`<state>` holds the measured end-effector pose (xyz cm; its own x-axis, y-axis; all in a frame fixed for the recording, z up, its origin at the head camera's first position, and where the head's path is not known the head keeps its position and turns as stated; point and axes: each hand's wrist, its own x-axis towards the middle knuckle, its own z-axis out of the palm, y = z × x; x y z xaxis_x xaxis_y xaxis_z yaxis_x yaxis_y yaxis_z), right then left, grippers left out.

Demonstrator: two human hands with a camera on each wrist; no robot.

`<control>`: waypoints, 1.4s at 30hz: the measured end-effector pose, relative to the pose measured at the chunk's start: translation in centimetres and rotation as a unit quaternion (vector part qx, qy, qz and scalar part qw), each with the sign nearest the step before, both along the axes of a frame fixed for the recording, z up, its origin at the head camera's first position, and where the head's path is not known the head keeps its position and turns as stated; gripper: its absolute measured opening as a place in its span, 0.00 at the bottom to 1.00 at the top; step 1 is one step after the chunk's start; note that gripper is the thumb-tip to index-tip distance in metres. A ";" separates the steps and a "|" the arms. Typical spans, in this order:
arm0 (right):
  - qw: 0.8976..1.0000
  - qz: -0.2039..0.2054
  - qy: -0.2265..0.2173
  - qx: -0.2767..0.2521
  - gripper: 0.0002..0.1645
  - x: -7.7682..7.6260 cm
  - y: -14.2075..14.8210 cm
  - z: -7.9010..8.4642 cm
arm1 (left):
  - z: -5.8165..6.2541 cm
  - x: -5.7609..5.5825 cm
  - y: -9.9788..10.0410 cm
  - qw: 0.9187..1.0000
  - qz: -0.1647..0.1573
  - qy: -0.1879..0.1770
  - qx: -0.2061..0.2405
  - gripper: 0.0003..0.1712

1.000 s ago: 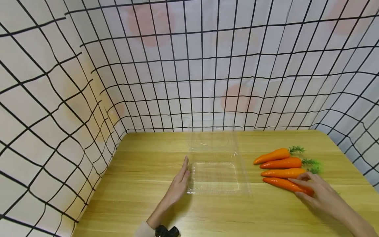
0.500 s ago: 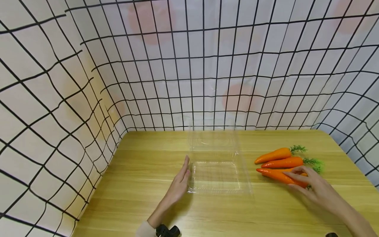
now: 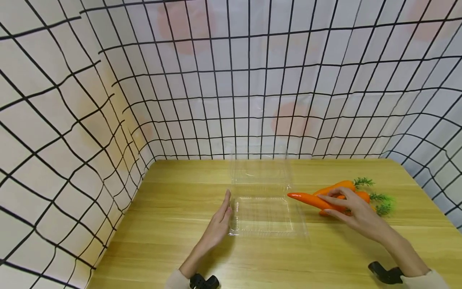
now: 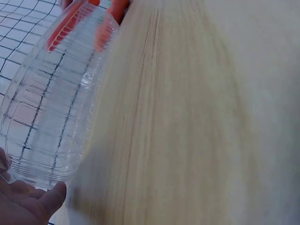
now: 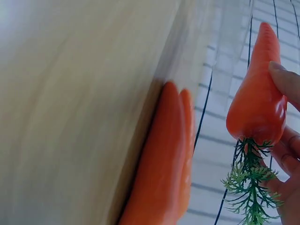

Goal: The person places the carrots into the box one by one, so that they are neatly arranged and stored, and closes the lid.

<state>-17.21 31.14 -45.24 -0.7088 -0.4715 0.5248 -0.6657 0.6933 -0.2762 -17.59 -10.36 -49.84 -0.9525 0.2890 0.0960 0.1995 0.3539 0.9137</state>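
My right hand (image 3: 361,214) pinches an orange carrot (image 3: 312,200) between thumb and fingers, its tip pointing left to the right rim of a clear plastic box. In the right wrist view the held carrot (image 5: 260,93) shows its green leafy top (image 5: 253,187) and hangs above the other carrots (image 5: 161,159). The clear box (image 3: 261,232) lies with its lid (image 3: 260,170) folded back toward the wall. My left hand (image 3: 216,224) rests straight-fingered against the box's left side; in the left wrist view its thumb (image 4: 54,199) is at the box's end wall.
Several carrots lie on the wooden table (image 3: 173,212) at the right, partly hidden behind my right hand; an orange one (image 3: 344,185) is farthest back. White cloth walls with a black grid (image 3: 223,80) stand around the table's back and sides.
My right hand has lifted the nearest carrot from the row and carried it left and up over the others toward the box. The left hand has stayed at the box's side.
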 end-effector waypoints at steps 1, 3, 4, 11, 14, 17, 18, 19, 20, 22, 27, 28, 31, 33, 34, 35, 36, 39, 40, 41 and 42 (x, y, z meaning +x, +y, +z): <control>1.000 0.007 -0.005 -0.004 0.37 -0.2 -0.4 0.1 | 0.0 0.0 0.0 1.000 0.000 0.000 -0.001 0.33; 1.000 0.021 -0.009 -0.007 0.35 -0.7 -1.3 0.2 | 0.0 0.0 0.0 1.000 0.000 0.002 -0.003 0.33; 1.000 0.028 -0.010 -0.008 0.33 -0.9 -1.7 0.2 | 0.0 -0.1 0.1 1.000 0.000 0.002 -0.003 0.33; 0.998 0.059 -0.019 -0.007 0.26 -2.5 -4.5 0.4 | -0.1 -0.1 0.1 1.000 -0.003 0.005 0.001 0.33; 0.998 0.070 0.000 -0.003 0.28 -3.3 -5.5 0.5 | -0.1 -0.1 0.1 1.000 -0.001 0.005 0.001 0.33; 0.997 0.078 0.011 0.004 0.28 -4.0 -6.4 0.6 | -0.1 0.0 0.1 1.000 0.005 0.004 0.000 0.33; 0.997 0.080 0.011 0.007 0.28 -4.3 -6.7 0.7 | -0.1 0.0 0.1 1.000 0.007 0.004 0.000 0.33; 0.997 0.080 0.006 0.010 0.27 -4.4 -6.9 0.7 | -0.1 0.0 0.1 1.000 0.009 0.005 0.000 0.33; 0.997 0.080 0.000 0.014 0.27 -4.6 -7.1 0.8 | -0.1 0.0 0.1 1.000 0.010 0.004 -0.001 0.33; 0.997 0.078 -0.011 0.021 0.25 -4.9 -7.6 0.9 | -0.1 0.1 0.0 1.000 0.012 0.004 -0.002 0.33; 0.996 0.085 -0.013 0.036 0.25 -5.7 -8.6 1.0 | -0.1 0.0 0.0 1.000 0.013 0.007 -0.002 0.33; 0.995 0.091 -0.012 0.037 0.24 -5.8 -8.8 0.9 | -0.1 0.0 0.0 1.000 0.014 0.007 -0.002 0.33; 0.994 0.106 -0.006 0.037 0.25 -6.3 -9.5 0.7 | -0.1 0.0 0.0 1.000 0.015 0.006 -0.003 0.33; 0.993 0.112 -0.005 0.037 0.24 -6.6 -10.0 0.4 | -0.1 0.0 0.0 1.000 0.016 0.004 -0.003 0.33; 0.993 0.115 -0.005 0.038 0.24 -6.7 -10.2 0.3 | -0.1 0.0 0.0 1.000 0.016 0.003 -0.003 0.33; 0.992 0.115 -0.005 0.041 0.23 -6.8 -10.4 0.1 | -0.1 0.0 0.0 1.000 0.016 0.003 -0.004 0.33; 0.992 0.117 -0.005 0.043 0.23 -6.9 -10.6 -0.1 | -0.1 0.0 0.0 1.000 0.016 0.003 -0.003 0.33; 0.992 0.114 -0.017 0.048 0.22 -7.1 -11.2 -0.5 | -0.1 0.0 0.0 1.000 0.015 0.001 -0.003 0.33; 0.992 0.110 -0.022 0.050 0.21 -7.1 -11.4 -0.7 | -0.1 0.0 0.0 1.000 0.015 0.000 -0.003 0.33; 0.992 0.107 -0.028 0.052 0.21 -7.2 -11.5 -0.8 | -0.2 0.0 0.0 1.000 0.014 0.000 -0.003 0.33; 0.993 0.104 -0.033 0.053 0.20 -7.2 -11.7 -0.9 | -0.2 0.0 0.0 1.000 0.013 0.000 -0.002 0.33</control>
<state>-24.40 19.46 -46.18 -0.6220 -0.6612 0.4194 -0.7799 0.5705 -0.2572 -17.59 -10.34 -50.01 -0.9599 0.2641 0.0938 0.1891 0.3633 0.9123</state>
